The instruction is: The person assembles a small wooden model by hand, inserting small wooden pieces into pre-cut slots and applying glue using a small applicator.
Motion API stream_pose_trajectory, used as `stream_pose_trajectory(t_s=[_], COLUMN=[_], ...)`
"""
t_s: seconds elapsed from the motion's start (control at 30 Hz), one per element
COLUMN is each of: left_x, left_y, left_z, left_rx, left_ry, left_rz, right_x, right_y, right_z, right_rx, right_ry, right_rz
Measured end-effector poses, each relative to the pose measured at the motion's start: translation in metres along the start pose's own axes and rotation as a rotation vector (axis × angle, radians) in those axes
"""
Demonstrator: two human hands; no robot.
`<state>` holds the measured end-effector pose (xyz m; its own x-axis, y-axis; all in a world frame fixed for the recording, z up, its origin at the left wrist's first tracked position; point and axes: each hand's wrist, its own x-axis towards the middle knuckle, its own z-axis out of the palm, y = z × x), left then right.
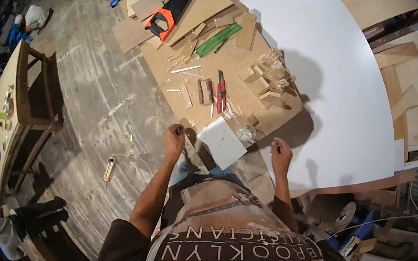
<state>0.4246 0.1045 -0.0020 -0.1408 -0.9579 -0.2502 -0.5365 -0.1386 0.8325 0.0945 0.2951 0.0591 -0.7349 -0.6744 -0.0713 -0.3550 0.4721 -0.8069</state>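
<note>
My left hand (174, 140) hangs by the near left edge of the wooden workboard (173, 85), its fingers curled together. Beyond the near right corner, my right hand (281, 155) is raised with fingers bent inward. Whatever either hand might hold is too small to make out. Between them a white square panel (223, 142) lies at the board's near edge, with a clear crumpled piece (246, 133) at its right corner. Past it lie a red utility knife (221, 93) with its blade out and a brown block-like piece (205, 91). A small wooden assembly (265, 83) stands at the right.
A handsaw (163, 22) with an orange handle lies on boards at the far end, near a green strip (218, 39). A large white sheet (338, 90) extends to the right. A power strip (109, 168) is on the floor; other people (36, 17) are at the left.
</note>
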Motion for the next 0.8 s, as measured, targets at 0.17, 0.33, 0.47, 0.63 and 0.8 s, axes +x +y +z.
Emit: stream_pose_trajectory(t_s=[0.17, 0.33, 0.47, 0.63, 0.8], left_x=[0.013, 0.023, 0.031, 0.032, 0.035], left_y=[-0.007, 0.002, 0.005, 0.019, 0.009], left_z=[-0.006, -0.005, -0.009, -0.005, -0.005], left_rx=[0.035, 0.073, 0.14, 0.259, 0.26], left_ry=[0.055, -0.027, -0.098, -0.177, -0.156], left_rz=[0.272, 0.335, 0.402, 0.464, 0.495], right_x=[-0.044, -0.066, -0.079, -0.085, -0.076], right_y=[-0.026, -0.042, -0.045, -0.037, -0.061], right_z=[0.036, 0.05, 0.047, 0.044, 0.042], right_rx=[0.007, 0.034, -0.012, -0.016, -0.019], right_ry=[0.012, 0.014, 0.001, 0.084, 0.012], right_rz=[-0.08, -0.101, -0.047, -0.141, -0.04])
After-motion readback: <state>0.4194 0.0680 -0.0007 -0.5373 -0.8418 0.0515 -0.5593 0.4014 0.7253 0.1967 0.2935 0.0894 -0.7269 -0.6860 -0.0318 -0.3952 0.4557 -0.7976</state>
